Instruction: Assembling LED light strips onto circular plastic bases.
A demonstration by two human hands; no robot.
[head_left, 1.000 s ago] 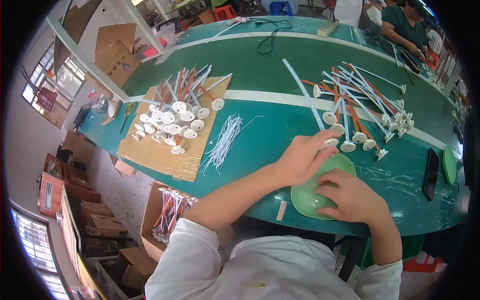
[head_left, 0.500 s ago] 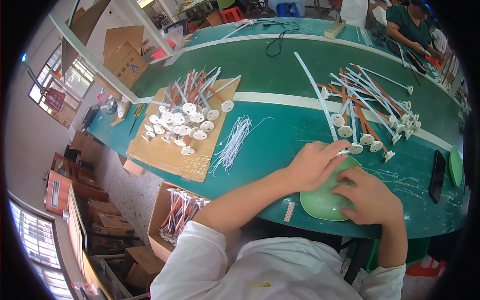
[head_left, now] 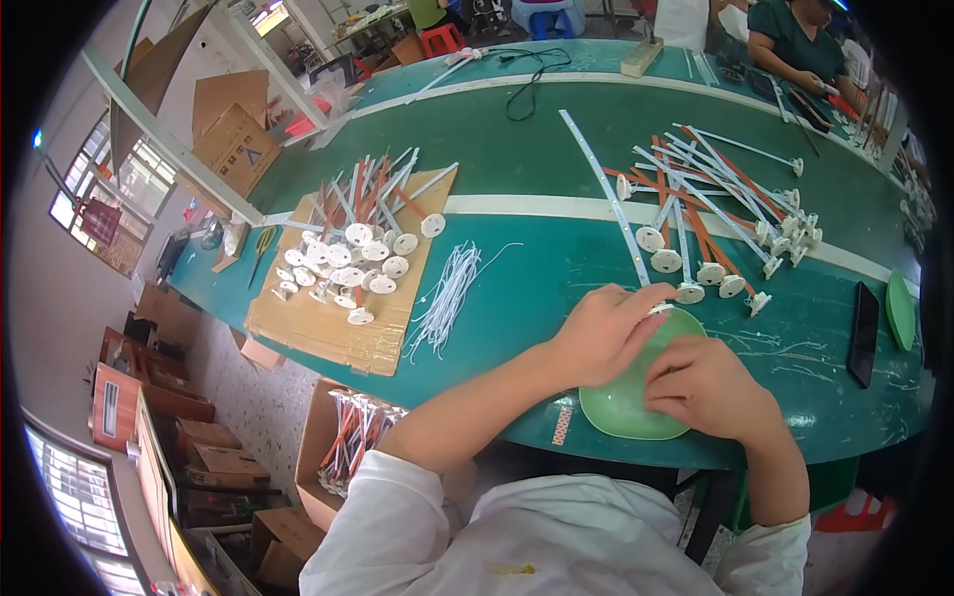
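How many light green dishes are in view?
2: one light green dish under the right hand, a second dish at far right, beside the flat black object.

Black flat rectangular phone [head_left: 864,336], right. Thin black looped cable [head_left: 538,81], far middle. Green-handled scissors [head_left: 263,241], left. Red plastic stool [head_left: 442,40], far. Brown cardboard carton [head_left: 232,149], far left. Person in dark-green top [head_left: 793,40], far right.

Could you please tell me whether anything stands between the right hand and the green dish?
Nothing visible does: the right hand is over the green dish, and the left hand is farther left.
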